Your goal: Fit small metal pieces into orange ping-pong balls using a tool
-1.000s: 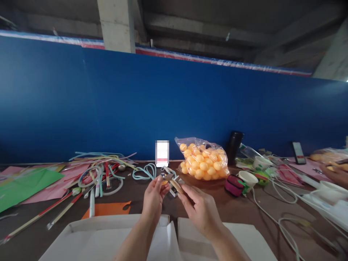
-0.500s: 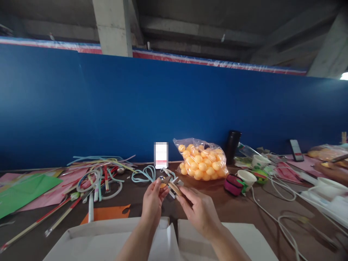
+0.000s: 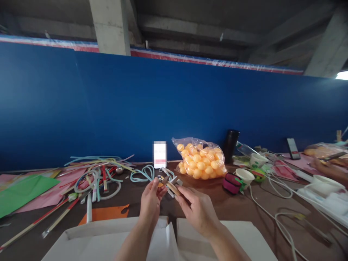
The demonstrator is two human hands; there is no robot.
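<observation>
My left hand [image 3: 150, 204] is closed in a pinch around a small shiny metal piece [image 3: 160, 178] with a bit of orange under it. Its exact kind is too small to make out. A slim tool with a tan, wood-like handle [image 3: 172, 188] is gripped in my right hand [image 3: 198, 210]. The tool's dark tip points left and is close to the metal piece; I cannot tell whether they touch. Both hands are raised over the near side of the table, in front of a light-blue coiled tube [image 3: 143, 174].
Behind my hands stands a clear bag of orange balls [image 3: 201, 163]. A phone [image 3: 160, 156] leans against the blue partition [image 3: 163, 101]. White boxes [image 3: 108, 241] lie under my forearms. Tubes and paper sheets [image 3: 27, 192] spread at left; paper cups [image 3: 244, 177] and cables stand right. Another person's hand [image 3: 323, 168] is far right.
The view has shifted slightly, so most things sit a little further left. Both hands keep their grips, with the tool tip still by the metal piece.
</observation>
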